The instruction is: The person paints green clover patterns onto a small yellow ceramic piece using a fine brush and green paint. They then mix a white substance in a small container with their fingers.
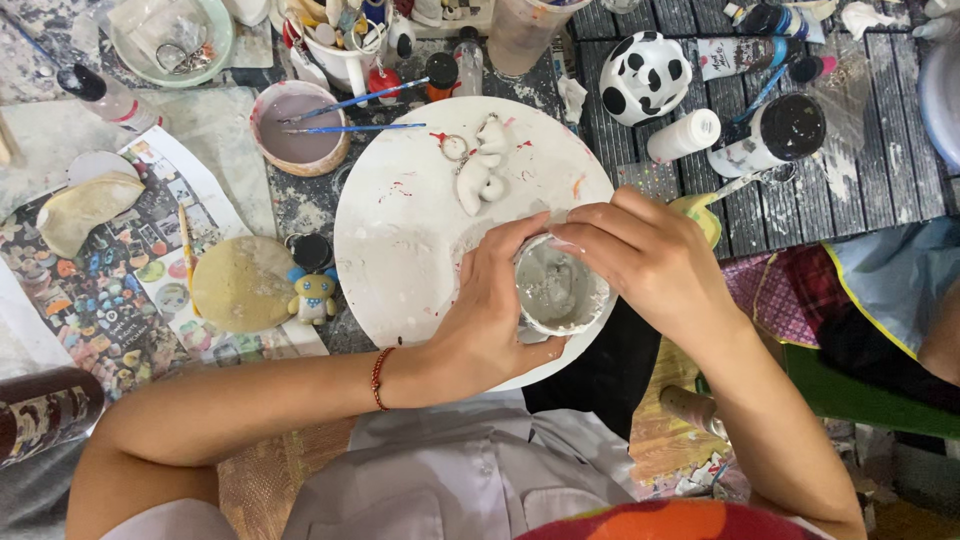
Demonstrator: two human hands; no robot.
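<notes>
1. Gripping a small round cup [558, 288] of grey-white paste, both hands close on its rim: left hand [490, 310] wraps the near-left side, right hand [650, 255] pinches the far-right edge.
2. Cup sits over the near-right edge of a round white board [400, 230], which lies mid-tabletop.
3. White clay figure with key ring [480, 165] lies on the board's far part.
4. Bowl of mauve paint [297, 127] with two blue brushes stands just beyond the board's left edge.
5. Cow-spotted ball [645, 75] rests toward the tabletop's far edge.

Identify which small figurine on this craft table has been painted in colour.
The blue-and-yellow figurine beside the tan disc; the one on the round white board is plain white.
</notes>
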